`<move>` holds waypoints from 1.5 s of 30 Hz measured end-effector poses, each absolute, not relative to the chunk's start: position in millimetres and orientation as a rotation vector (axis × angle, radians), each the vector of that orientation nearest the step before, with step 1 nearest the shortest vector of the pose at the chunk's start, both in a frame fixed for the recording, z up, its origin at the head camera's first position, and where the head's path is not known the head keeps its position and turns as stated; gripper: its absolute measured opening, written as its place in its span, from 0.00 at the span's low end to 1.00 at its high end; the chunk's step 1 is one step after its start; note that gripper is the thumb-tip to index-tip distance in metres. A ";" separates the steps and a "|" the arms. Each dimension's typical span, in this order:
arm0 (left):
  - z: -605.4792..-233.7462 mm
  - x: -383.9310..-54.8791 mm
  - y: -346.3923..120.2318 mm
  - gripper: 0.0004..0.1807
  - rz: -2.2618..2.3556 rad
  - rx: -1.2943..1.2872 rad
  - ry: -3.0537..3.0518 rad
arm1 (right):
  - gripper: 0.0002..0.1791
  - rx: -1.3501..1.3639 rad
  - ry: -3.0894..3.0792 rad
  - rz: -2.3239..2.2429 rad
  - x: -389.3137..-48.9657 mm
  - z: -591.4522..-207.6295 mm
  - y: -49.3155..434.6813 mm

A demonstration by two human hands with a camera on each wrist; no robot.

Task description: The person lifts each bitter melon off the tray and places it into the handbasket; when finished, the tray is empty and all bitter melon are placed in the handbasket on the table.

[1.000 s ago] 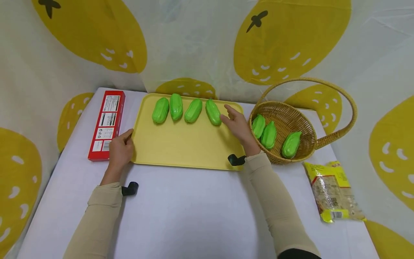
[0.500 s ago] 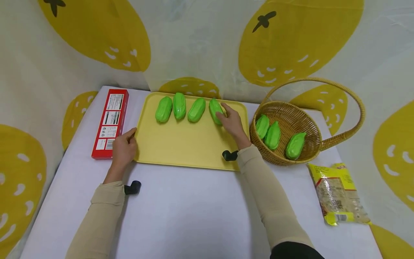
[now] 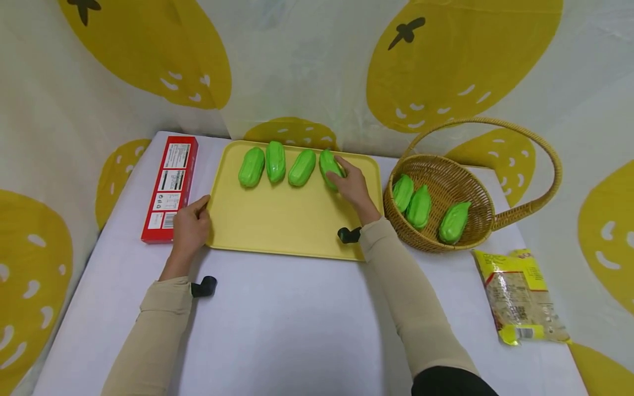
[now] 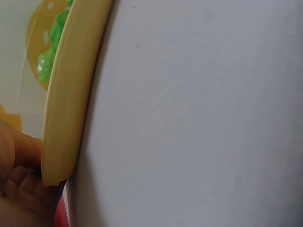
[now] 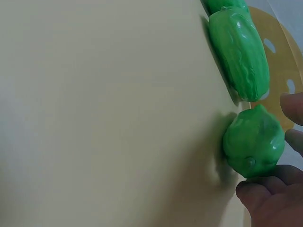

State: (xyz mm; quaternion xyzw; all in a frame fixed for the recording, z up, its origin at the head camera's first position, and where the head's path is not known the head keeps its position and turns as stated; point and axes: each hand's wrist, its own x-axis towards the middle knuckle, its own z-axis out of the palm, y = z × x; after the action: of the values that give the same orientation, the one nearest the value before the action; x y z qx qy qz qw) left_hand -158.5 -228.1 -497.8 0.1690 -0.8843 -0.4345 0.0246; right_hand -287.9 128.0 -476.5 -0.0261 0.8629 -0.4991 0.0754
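Though the head view hides the gap, the right wrist view shows the right hand's grip [image 3: 354, 186] apart, some fingers [image 5: 259, 191] touching the rightmost gourd [image 5: 253, 142] on the tray [image 3: 277, 220], glossy, green and ridged, while the left hand [image 3: 190, 229] pinches the tray's rim.

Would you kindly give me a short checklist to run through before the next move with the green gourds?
1. Left hand holding the yellow tray: ok, at its left edge.
2. Right hand at the rightmost gourd on the tray: ok, fingers touch it.
3. Right-hand grip firm: cannot tell; the right wrist view does not show it closed all round.
4. Neighbouring gourd apart from that one: ok, the head view shows a gap.
5. Red box free of the left hand: cannot tell; the hand overlaps it in the head view.
6. Wicker basket upright: ok, three gourds inside.
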 end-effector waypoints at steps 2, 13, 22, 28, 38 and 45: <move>-497.4 -158.6 -227.9 0.24 -1.347 0.521 -2.732 | 0.35 -0.056 2.578 -1.476 -288.3 -476.9 126.4; -496.9 -159.1 -226.9 0.24 -1.333 0.458 -2.706 | 0.36 -0.048 2.578 -1.472 -288.3 -483.7 123.5; -499.1 -158.1 -227.2 0.24 -1.330 0.451 -2.705 | 0.35 -0.053 2.605 -1.474 -285.0 -484.8 121.7; -499.2 -157.6 -227.6 0.24 -1.338 0.449 -2.700 | 0.35 -0.034 2.603 -1.478 -283.8 -482.9 121.4; -498.6 -158.1 -229.3 0.24 -1.346 0.464 -2.705 | 0.34 -0.058 2.615 -1.525 -278.4 -473.2 117.7; -498.2 -158.0 -229.1 0.24 -1.365 0.493 -2.730 | 0.34 -0.078 2.579 -1.589 -269.6 -468.8 120.6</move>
State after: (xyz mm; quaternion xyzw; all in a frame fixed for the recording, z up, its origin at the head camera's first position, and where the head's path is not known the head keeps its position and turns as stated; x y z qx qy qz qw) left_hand -158.0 -229.1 -498.2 0.1593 -0.8827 -0.4414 0.0250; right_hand -269.6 120.6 -468.8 -0.0257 0.8498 -0.5236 0.0559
